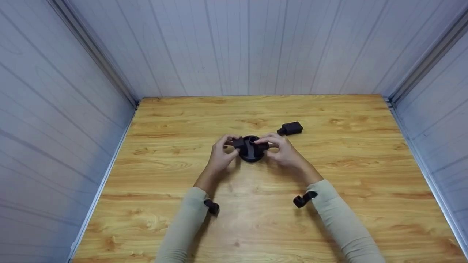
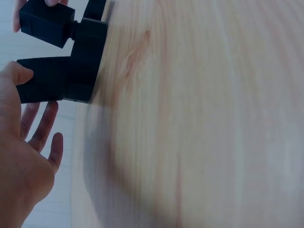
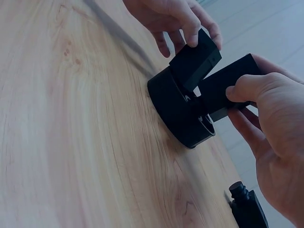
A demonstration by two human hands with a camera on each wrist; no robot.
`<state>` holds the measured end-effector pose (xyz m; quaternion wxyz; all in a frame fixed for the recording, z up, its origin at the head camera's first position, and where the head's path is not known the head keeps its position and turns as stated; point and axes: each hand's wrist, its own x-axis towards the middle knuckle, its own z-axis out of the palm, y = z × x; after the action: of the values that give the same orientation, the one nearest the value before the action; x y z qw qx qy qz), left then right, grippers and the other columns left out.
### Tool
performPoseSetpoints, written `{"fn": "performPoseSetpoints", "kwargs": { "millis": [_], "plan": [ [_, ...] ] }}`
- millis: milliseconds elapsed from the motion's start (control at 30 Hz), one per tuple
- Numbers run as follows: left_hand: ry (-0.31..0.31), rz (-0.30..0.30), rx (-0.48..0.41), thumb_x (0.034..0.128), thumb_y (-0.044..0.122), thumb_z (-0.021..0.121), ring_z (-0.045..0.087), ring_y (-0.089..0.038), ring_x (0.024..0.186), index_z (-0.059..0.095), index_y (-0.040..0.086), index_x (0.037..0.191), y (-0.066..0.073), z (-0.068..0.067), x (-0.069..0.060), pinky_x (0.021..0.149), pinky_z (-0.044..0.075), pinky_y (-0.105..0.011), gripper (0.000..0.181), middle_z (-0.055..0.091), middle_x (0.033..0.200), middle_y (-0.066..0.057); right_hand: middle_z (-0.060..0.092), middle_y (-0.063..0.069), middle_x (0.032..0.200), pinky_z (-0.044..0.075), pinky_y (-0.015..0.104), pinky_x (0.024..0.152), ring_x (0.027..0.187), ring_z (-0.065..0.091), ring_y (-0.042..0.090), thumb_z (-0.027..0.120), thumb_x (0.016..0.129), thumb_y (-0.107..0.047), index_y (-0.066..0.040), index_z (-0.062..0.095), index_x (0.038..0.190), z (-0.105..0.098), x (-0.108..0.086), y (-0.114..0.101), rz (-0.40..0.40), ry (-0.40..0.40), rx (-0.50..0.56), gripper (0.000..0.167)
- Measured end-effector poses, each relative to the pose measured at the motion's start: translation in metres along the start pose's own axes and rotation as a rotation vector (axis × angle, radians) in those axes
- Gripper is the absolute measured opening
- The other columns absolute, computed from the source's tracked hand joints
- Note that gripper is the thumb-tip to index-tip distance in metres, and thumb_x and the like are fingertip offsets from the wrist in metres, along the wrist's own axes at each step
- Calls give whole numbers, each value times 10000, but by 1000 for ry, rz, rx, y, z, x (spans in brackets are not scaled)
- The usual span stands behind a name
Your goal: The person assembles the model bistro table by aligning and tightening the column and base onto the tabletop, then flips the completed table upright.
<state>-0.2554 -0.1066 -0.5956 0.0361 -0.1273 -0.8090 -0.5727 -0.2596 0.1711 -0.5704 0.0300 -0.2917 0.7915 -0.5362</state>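
Note:
A round black base [image 1: 251, 158] with openings in its top rests on the table between both hands. My left hand [image 1: 220, 152] pinches a black rectangular block [image 2: 45, 78] between thumb and fingers; its lower end meets the base. Opposite it, my right hand [image 1: 286, 152] grips a second black block [image 3: 230, 86] by its sides. This block tilts, and its narrow neck [image 2: 73, 29] meets the base's top; how deep it sits I cannot tell. Behind the right hand lies a third black block [image 1: 292, 128] on its side, its knobbed neck [image 3: 238, 190] showing.
The wood-grain table [image 1: 164, 171] runs back to a pale panelled wall [image 1: 234, 47]. More panels close off the left and right sides. Each sleeve carries a small black wrist camera, one on the left [image 1: 212, 206] and one on the right [image 1: 300, 201].

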Motion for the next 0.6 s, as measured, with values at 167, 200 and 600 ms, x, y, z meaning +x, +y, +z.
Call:
{"fn": "performPoseSetpoints", "kwargs": {
  "millis": [167, 200, 600],
  "plan": [
    [7, -1, -3, 973, 23, 782, 725, -362, 1239, 739, 81, 1308, 0, 0, 0, 1107, 519, -565, 343, 774, 1364, -165, 680, 266, 1448, 629, 441, 1120, 1413, 632, 425, 685, 952, 202, -47, 795, 1377, 0, -1, -3, 13, -16, -17, 505],
    [7, -2, -2, 974, 25, 783, 727, -356, 1238, 740, 85, 1306, -1, 0, -1, 1102, 519, -558, 341, 776, 1364, -159, 680, 261, 1449, 631, 438, 1116, 1408, 634, 422, 687, 955, 195, -53, 795, 1382, 0, -1, -4, 16, -21, -26, 505],
    [15, -9, -10, 967, 7, 781, 723, -366, 1246, 744, 94, 1311, -1, 0, 0, 1137, 526, -572, 357, 779, 1363, -157, 636, 234, 1418, 645, 403, 1091, 1398, 630, 425, 786, 991, 64, -49, 724, 1490, 0, 1, -8, 47, -62, -39, 515]
  ]
}}
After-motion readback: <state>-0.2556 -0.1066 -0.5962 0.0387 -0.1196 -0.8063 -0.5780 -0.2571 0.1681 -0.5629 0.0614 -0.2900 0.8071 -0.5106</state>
